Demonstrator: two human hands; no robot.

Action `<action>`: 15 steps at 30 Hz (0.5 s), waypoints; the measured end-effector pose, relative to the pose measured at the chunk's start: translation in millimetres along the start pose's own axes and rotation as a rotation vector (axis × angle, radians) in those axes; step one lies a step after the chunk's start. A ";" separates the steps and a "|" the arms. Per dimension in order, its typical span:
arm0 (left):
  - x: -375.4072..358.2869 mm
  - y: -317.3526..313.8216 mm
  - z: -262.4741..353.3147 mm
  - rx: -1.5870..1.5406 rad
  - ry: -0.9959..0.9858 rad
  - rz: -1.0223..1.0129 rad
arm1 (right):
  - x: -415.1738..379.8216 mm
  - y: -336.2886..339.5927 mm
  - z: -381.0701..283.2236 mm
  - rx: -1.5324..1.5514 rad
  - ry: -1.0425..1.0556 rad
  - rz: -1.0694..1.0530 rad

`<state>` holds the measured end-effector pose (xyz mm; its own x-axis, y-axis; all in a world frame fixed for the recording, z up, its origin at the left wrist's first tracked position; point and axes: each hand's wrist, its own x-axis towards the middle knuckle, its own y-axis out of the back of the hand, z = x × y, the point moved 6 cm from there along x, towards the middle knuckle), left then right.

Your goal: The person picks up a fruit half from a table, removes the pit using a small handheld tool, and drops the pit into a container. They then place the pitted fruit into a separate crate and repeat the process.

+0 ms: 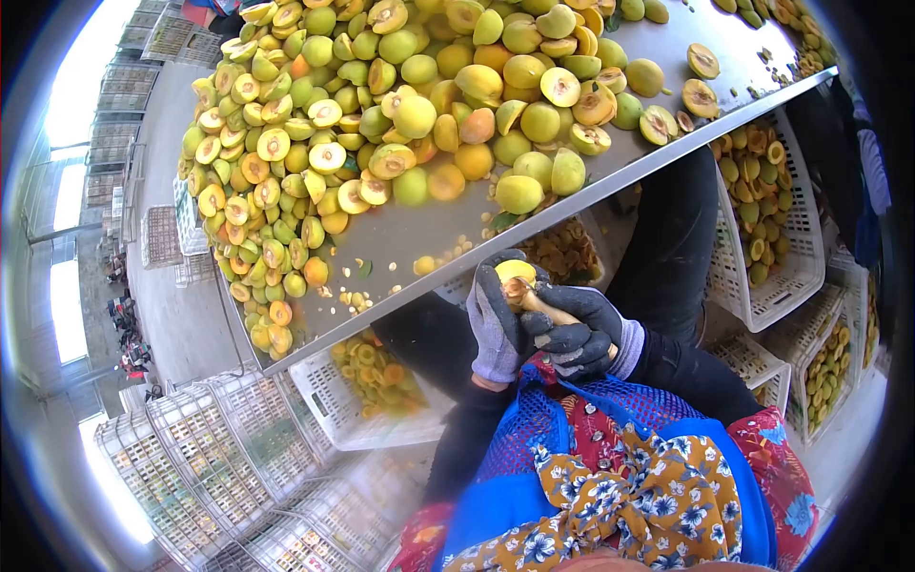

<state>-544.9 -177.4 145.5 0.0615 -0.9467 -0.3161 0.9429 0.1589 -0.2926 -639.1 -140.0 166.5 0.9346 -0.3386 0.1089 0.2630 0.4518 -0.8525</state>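
Resting in the grasp of the left hand (495, 322), which is clad in a lavender-grey knitted glove with dark coated fingers, a rounded yellow piece of fruit (516, 271) is held just beside the near edge of a grey sheet-metal table (405, 238). The fingers are curled about the piece, and its upper side is left exposed. By the right hand (579, 336), gloved in like manner, a slender, pale wood-coloured tool (552, 309) is gripped, the fingers being wrapped round it. Its far end is directed at the fruit; whether contact is made cannot be told. On the table, a broad heap of yellow-green and orange fruits (381, 105), whole and halved, is piled, and small pale kernels (355, 300) are scattered near the left corner. Below the left part of the table edge, a white perforated plastic crate (313, 398) is partly filled with yellowish fruit halves; a second white slotted plastic crate (796, 276), also loaded with fruit, is placed at the right. A stack of white lattice-sided crates (214, 439) is seen at the lower left. A bright blue apron (505, 520) is worn over red floral clothing
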 end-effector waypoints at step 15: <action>-66.5 207.6 102.0 1.721 -0.130 0.771 | -24.2 10.0 -36.7 -1.265 0.101 0.671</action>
<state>-319.8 -110.0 197.9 0.5160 -0.8404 0.1654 -0.0485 0.1642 0.9852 -667.9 -157.6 136.6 0.7600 -0.4394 -0.4788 -0.6482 -0.4597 -0.6071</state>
